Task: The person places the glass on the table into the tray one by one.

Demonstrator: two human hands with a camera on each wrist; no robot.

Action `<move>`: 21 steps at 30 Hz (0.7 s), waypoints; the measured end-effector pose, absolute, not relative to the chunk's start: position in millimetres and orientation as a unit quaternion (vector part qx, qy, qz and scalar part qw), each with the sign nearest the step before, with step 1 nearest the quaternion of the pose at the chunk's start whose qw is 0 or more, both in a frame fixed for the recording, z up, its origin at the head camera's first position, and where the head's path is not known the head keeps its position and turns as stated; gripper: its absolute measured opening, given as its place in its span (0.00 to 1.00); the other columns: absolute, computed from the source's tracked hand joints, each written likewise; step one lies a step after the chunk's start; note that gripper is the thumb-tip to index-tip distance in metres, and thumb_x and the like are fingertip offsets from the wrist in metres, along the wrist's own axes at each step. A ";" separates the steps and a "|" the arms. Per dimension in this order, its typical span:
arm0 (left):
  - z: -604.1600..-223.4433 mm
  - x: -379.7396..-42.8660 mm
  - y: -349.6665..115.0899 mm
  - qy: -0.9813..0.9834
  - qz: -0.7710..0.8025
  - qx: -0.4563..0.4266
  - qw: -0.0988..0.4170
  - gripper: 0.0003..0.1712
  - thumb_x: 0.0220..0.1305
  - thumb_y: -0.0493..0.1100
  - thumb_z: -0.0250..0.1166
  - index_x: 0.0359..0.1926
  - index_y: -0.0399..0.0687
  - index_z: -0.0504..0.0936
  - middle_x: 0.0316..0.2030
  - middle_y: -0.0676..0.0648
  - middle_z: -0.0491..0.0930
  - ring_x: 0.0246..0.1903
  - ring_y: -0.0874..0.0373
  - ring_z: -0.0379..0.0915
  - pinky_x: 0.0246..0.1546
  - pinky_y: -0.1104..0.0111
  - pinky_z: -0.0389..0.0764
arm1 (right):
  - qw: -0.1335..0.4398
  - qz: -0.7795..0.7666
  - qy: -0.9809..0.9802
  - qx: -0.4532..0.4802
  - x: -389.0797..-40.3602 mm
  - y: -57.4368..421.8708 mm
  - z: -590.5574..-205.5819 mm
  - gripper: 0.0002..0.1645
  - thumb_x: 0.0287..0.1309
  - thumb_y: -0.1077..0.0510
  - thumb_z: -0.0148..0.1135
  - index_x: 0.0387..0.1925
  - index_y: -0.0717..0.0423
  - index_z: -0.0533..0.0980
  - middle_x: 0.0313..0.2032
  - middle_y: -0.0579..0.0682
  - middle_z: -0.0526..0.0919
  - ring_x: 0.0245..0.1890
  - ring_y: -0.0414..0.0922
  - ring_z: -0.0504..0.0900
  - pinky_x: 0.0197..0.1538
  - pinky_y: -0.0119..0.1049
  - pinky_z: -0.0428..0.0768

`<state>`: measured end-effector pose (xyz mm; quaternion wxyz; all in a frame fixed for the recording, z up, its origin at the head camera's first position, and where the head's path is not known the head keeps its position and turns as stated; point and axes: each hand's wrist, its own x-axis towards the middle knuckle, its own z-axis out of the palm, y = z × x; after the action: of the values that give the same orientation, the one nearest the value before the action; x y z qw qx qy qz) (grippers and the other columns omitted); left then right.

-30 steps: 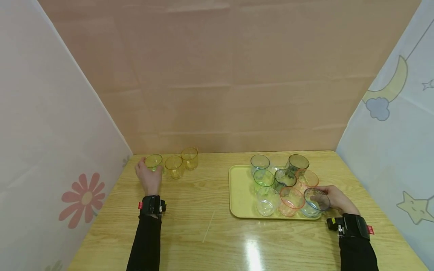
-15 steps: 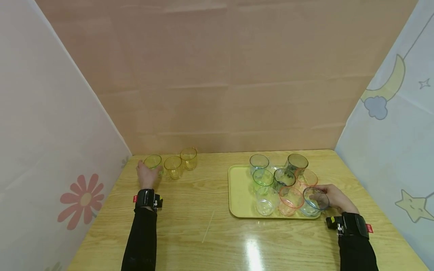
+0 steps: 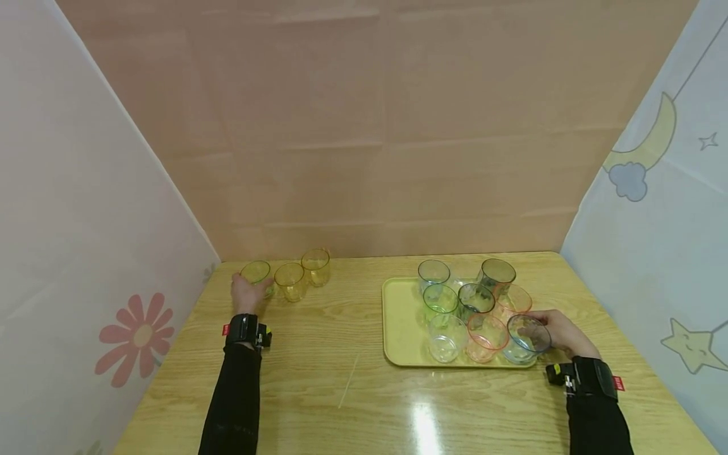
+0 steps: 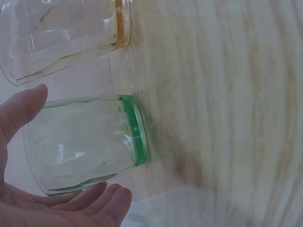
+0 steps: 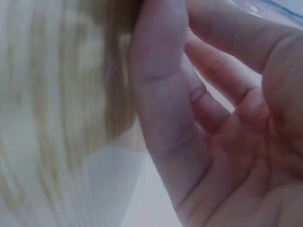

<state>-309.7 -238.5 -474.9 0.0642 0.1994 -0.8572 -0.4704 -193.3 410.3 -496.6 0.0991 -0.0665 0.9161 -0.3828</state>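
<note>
At the table's back left, my left hand (image 3: 247, 295) surrounds a green-tinted glass (image 4: 90, 142) standing upright. In the left wrist view, the thumb (image 4: 33, 101) lies along one side with a small gap, and the loosely bent fingers (image 4: 111, 205) lie along the other. Beside it stand two amber glasses, the nearer one (image 3: 291, 282) and the farther one (image 3: 316, 268). My right hand (image 3: 563, 333) grips a blue-rimmed glass (image 3: 519, 349) at the tray's front right corner; its fingers show through the glass. In the right wrist view, curled fingers (image 5: 161, 94) hide most of that glass.
A yellow tray (image 3: 398, 328) bears several glasses close together, including a green one (image 3: 440, 303), a clear one (image 3: 445, 346), a red-rimmed one (image 3: 486, 344) and a dark one (image 3: 476, 303). A brown wall (image 3: 370, 158) rises behind the table, with white panels left and right.
My left hand and forearm have shifted slightly, with the wrist lower and turned, and the fingers loosened around the green glass. My right hand has stayed at the blue-rimmed glass.
</note>
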 end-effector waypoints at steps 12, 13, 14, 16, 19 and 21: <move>-475.1 -303.4 -237.4 -0.824 -0.518 0.217 0.077 0.55 0.60 0.51 0.69 0.75 0.37 0.45 0.67 0.29 0.60 0.66 0.32 0.58 0.64 0.42 0.65 | 0.105 -0.385 0.915 -0.060 -193.7 411.4 -495.7 0.35 0.65 0.52 0.61 0.62 0.76 0.68 0.51 0.71 0.80 0.35 0.39 0.81 0.30 0.35 0.76; -474.7 -302.1 -237.4 -0.821 -0.522 0.220 0.076 0.55 0.60 0.51 0.70 0.75 0.38 0.44 0.67 0.29 0.60 0.66 0.32 0.58 0.64 0.42 0.65 | 0.108 -0.390 0.913 -0.056 -193.3 410.6 -495.3 0.35 0.65 0.52 0.61 0.62 0.76 0.67 0.51 0.71 0.80 0.34 0.38 0.81 0.30 0.35 0.76; -474.0 -300.9 -237.3 -0.819 -0.523 0.223 0.076 0.55 0.59 0.52 0.70 0.74 0.38 0.45 0.67 0.29 0.61 0.65 0.31 0.59 0.63 0.42 0.65 | 0.108 -0.389 0.913 -0.056 -192.9 410.1 -494.9 0.35 0.65 0.52 0.61 0.62 0.76 0.68 0.51 0.72 0.80 0.35 0.39 0.81 0.30 0.35 0.76; -473.3 -299.2 -237.8 -0.816 -0.525 0.231 0.079 0.54 0.59 0.53 0.70 0.73 0.39 0.46 0.65 0.30 0.62 0.63 0.31 0.61 0.61 0.42 0.66 | 0.104 -0.382 0.916 -0.061 -192.3 409.4 -494.5 0.35 0.65 0.52 0.61 0.62 0.76 0.68 0.51 0.72 0.79 0.37 0.41 0.82 0.31 0.35 0.77; -473.5 -298.1 -240.0 -0.806 -0.534 0.238 0.090 0.54 0.58 0.53 0.71 0.72 0.40 0.46 0.64 0.30 0.63 0.61 0.31 0.62 0.60 0.42 0.67 | 0.101 -0.376 0.919 -0.065 -191.7 408.5 -494.2 0.34 0.65 0.52 0.61 0.62 0.76 0.68 0.52 0.72 0.79 0.40 0.45 0.82 0.33 0.35 0.77; -474.3 -297.6 -241.5 -0.800 -0.539 0.243 0.101 0.54 0.57 0.53 0.71 0.72 0.41 0.46 0.64 0.31 0.64 0.60 0.33 0.63 0.58 0.44 0.68 | 0.102 -0.379 0.918 -0.065 -191.9 408.7 -494.2 0.34 0.66 0.53 0.61 0.62 0.76 0.68 0.52 0.71 0.79 0.39 0.43 0.82 0.32 0.35 0.77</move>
<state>-297.6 -241.5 -474.3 0.1009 0.2427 -0.8002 -0.5391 -191.9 408.7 -494.2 0.1017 -0.0655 0.9176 -0.3788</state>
